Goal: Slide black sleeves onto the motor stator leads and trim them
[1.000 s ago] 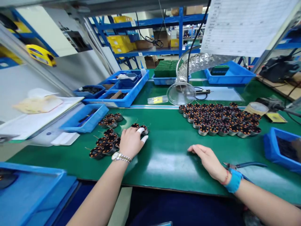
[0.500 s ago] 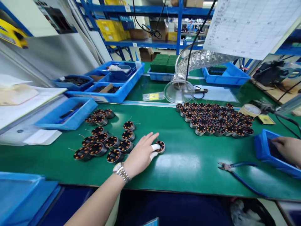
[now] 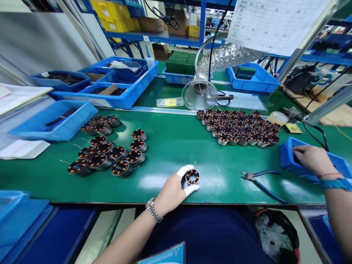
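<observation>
My left hand (image 3: 176,187), with white covers on thumb and finger, grips a round motor stator (image 3: 193,177) near the table's front edge. The stator is a metal ring with copper coils inside and a thin wire sticking up. My right hand (image 3: 310,157) reaches into a small blue bin (image 3: 288,167) at the right; its fingertips are partly hidden there, and what they pinch, if anything, does not show. Between the hands lie blue-handled cutting pliers (image 3: 250,176). Several similar stators (image 3: 100,161) stand to the left of my left hand.
A dense block of stators (image 3: 239,128) stands at the back right, behind the pliers. A clear fume hood (image 3: 200,94) on a foil duct hangs over the table behind it. Blue trays (image 3: 140,88) line the back left. A bag-lined bin (image 3: 275,234) is below the front edge.
My left hand has brought its stator right and nearer the front edge, thumb and finger now around it. My right hand is still in the blue bin. The whole view has shifted.
</observation>
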The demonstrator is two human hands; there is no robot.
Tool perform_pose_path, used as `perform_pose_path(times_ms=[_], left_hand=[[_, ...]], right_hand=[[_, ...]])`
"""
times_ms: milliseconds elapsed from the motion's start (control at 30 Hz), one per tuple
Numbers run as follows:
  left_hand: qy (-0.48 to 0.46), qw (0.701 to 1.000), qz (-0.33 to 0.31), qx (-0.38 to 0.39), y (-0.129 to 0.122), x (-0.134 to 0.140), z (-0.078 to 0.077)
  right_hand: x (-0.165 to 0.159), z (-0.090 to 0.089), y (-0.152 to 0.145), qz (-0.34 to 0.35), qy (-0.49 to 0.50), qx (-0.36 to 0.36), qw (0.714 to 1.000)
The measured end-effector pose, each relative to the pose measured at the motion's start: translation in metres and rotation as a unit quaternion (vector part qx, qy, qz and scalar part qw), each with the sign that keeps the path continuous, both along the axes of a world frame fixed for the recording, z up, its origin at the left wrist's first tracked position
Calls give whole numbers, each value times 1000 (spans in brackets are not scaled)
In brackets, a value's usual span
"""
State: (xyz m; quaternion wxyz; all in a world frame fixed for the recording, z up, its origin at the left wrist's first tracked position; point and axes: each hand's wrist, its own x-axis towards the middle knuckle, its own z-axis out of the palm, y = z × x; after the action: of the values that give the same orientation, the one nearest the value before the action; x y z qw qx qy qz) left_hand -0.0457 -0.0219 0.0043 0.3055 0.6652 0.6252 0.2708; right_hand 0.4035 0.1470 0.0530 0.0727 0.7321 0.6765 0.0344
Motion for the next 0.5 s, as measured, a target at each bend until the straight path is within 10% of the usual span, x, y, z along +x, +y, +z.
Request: perform_pose_path(times_ms=[200, 333, 500], left_hand=[[-35, 994, -102, -10, -8, 7, 4], [-46, 993, -112, -6, -9, 10, 0], [-47, 992, -117, -10, -8, 11, -1]], right_hand=[[-5, 9, -8, -80, 158, 119, 977], [-62, 20, -40, -99, 387, 280, 873], [-192, -4, -101, 78, 692, -1, 717]])
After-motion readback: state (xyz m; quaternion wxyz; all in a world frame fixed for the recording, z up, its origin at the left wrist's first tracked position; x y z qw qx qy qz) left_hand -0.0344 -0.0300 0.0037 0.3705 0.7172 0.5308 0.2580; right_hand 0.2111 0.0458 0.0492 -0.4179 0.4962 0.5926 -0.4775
